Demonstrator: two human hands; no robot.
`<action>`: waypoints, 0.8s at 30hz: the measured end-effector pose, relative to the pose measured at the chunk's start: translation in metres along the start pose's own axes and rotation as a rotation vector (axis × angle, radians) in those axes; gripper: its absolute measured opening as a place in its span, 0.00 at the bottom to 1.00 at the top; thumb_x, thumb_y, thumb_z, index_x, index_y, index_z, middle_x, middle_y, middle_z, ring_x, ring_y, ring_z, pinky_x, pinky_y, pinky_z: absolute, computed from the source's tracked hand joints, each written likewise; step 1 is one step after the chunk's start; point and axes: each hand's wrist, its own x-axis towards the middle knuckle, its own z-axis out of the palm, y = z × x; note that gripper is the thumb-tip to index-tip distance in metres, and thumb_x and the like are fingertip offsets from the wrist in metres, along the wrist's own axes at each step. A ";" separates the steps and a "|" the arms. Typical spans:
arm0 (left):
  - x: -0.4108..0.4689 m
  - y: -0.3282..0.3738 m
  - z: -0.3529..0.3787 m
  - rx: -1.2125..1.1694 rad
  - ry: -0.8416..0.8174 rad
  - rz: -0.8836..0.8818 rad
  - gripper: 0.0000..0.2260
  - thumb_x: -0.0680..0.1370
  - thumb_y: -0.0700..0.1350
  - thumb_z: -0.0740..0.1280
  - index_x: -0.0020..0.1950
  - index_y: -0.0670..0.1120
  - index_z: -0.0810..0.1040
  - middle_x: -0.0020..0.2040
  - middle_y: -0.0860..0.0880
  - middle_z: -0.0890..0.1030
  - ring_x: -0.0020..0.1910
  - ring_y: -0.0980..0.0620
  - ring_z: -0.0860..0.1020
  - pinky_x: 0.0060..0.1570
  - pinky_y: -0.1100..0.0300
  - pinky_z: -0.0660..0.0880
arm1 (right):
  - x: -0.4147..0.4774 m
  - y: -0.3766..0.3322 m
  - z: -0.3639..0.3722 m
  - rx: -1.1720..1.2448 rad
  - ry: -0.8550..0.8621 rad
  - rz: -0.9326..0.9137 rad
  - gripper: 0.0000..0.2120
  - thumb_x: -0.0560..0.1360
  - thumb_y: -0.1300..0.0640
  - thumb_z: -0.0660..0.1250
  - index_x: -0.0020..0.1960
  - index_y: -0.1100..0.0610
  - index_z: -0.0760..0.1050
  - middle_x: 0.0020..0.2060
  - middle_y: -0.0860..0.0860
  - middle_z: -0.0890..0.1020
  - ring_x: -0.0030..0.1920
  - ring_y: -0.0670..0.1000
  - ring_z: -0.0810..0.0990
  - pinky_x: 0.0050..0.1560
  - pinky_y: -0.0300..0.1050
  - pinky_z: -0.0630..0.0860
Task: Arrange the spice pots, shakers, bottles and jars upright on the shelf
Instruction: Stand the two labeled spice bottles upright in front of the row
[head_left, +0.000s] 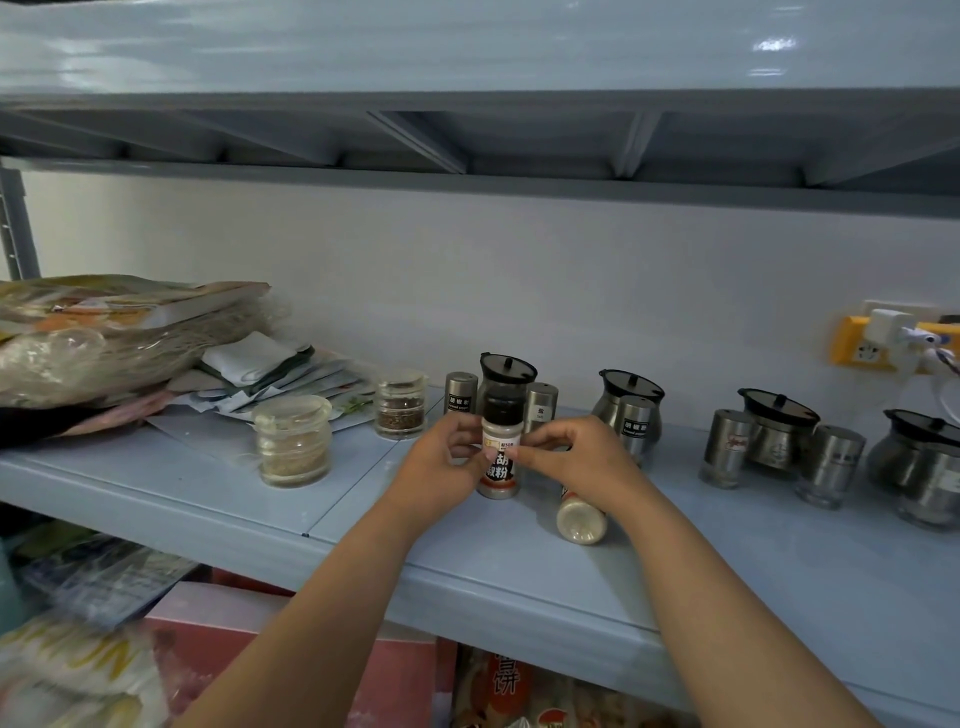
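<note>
Frame centre: left hand (445, 460) and right hand (574, 457) both pinch upright pepper bottle (500, 451) on shelf (675, 561). Second bottle (581, 512) lies flat, top hidden under right hand. Behind: steel shakers (461, 393), labels partly blocked.

1. The single head camera looked forward and slightly down, close to the pale blue shelf (519, 561).
2. The wall (519, 270) filled twelve o'clock; forearms entered from six.

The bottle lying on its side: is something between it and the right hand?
Nothing visible. The lying bottle rests directly below the right hand, which now holds the upright pepper bottle together with the left hand.
</note>
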 end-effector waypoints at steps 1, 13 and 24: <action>0.000 0.000 0.000 0.001 0.001 -0.001 0.14 0.74 0.35 0.68 0.59 0.41 0.74 0.54 0.42 0.80 0.53 0.47 0.77 0.50 0.65 0.74 | 0.000 0.000 0.000 0.002 0.000 -0.003 0.09 0.67 0.49 0.75 0.45 0.50 0.83 0.39 0.40 0.83 0.39 0.33 0.79 0.37 0.24 0.70; -0.001 0.002 0.001 0.033 -0.008 0.006 0.15 0.74 0.36 0.69 0.60 0.41 0.74 0.53 0.43 0.80 0.54 0.47 0.78 0.50 0.66 0.74 | 0.000 0.004 -0.001 -0.002 0.025 -0.005 0.09 0.65 0.47 0.76 0.44 0.47 0.83 0.40 0.42 0.85 0.43 0.36 0.81 0.46 0.34 0.74; -0.001 0.004 0.002 0.068 -0.023 -0.006 0.15 0.74 0.35 0.68 0.60 0.43 0.73 0.51 0.45 0.80 0.53 0.46 0.78 0.54 0.59 0.74 | 0.000 0.003 0.000 0.024 0.061 -0.019 0.10 0.66 0.49 0.75 0.46 0.50 0.82 0.41 0.44 0.84 0.43 0.39 0.81 0.48 0.37 0.76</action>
